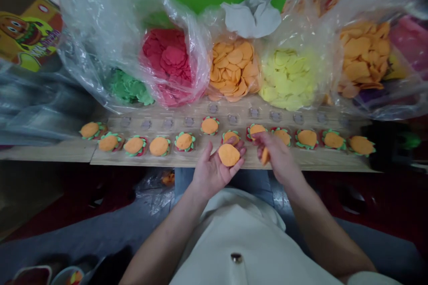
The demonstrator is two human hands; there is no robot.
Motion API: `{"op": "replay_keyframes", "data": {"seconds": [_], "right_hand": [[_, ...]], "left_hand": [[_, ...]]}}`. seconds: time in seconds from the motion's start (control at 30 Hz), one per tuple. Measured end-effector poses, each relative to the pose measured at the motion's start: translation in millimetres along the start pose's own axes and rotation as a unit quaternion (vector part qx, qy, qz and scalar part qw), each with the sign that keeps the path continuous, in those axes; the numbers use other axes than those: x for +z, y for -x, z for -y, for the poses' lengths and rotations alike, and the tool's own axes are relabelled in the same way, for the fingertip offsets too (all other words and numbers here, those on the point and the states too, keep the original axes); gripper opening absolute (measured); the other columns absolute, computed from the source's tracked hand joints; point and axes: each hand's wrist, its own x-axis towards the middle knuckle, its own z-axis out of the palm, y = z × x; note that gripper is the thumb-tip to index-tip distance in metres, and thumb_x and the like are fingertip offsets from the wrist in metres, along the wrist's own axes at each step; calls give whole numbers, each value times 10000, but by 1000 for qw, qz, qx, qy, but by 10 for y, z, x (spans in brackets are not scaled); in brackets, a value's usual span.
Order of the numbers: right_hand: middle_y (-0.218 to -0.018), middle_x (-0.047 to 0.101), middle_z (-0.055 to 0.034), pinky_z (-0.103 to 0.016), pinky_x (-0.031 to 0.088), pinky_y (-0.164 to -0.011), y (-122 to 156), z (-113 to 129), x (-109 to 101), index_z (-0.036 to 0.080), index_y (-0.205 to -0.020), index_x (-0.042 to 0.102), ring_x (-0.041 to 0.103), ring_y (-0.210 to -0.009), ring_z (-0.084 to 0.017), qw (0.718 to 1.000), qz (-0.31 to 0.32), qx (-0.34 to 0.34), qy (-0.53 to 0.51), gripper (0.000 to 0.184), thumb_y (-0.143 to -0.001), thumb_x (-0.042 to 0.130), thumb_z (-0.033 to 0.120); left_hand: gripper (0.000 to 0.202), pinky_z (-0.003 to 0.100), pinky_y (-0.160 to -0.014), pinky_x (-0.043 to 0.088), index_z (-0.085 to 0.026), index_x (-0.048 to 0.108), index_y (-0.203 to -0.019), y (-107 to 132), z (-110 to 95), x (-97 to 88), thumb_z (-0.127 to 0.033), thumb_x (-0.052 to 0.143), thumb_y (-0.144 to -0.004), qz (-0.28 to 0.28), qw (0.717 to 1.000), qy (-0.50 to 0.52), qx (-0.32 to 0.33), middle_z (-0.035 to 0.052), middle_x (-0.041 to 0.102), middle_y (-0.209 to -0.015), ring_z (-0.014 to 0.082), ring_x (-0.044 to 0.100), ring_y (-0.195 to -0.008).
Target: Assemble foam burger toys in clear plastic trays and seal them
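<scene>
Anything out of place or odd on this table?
One burger-like stack, mid-row, sits farther back than both neighbours, breaking the line. A crumpled whitish scrap among the plastic bags also looks stray.

1. One flat, roundish, felt-like orange piece, lying across the open left hand.
2. One thin, felt-like orange piece, showing nearly edge-on in the right hand.
3. One orange-topped, green-frilled, red-edged toy burger, sitting partly hidden by that hand.

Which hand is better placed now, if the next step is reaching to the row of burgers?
Likely the right hand: its fingertips are at a burger, though it also holds an orange piece. The left hand lies palm up, carrying another piece.
</scene>
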Motion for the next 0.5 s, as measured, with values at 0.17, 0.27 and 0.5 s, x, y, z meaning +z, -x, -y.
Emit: {"op": "replay_keyframes", "data": {"seconds": [0.17, 0.27, 0.5], "right_hand": [[-831, 582, -3, -214, 462, -626, -39, -74, -229, 223, -849, 623, 552, -770, -119, 980, -34, 96, -168, 296, -741, 542, 486], [-940, 585, 7, -229, 472, -710, 14, -93, -213, 232, -880, 603, 556, -866, -123, 978, 5, 99, -184, 213, -691, 618, 329], [-1082, 573, -42, -345, 436, -852, 237, 65, 325, 235, -1094, 508, 527, -984, -173, 977, 151, -125, 81, 296, -800, 522, 270]], "left_hand": [[551, 387, -1011, 312, -148, 385, -1292, 65, -62, 3, -497, 324, -869, 34, 998, 53, 15, 127, 386, -1363, 262, 330, -1269], [492, 421, -1013, 300, -165, 396, -1283, 61, -53, -2, -444, 320, -885, 38, 997, 60, 22, 117, 400, -1356, 254, 334, -1269], [425, 316, -883, 417, -147, 522, -1145, 31, 64, -193, -436, 375, -871, 19, 995, 94, -2, 92, 609, -1088, 190, 570, -1006]]}}
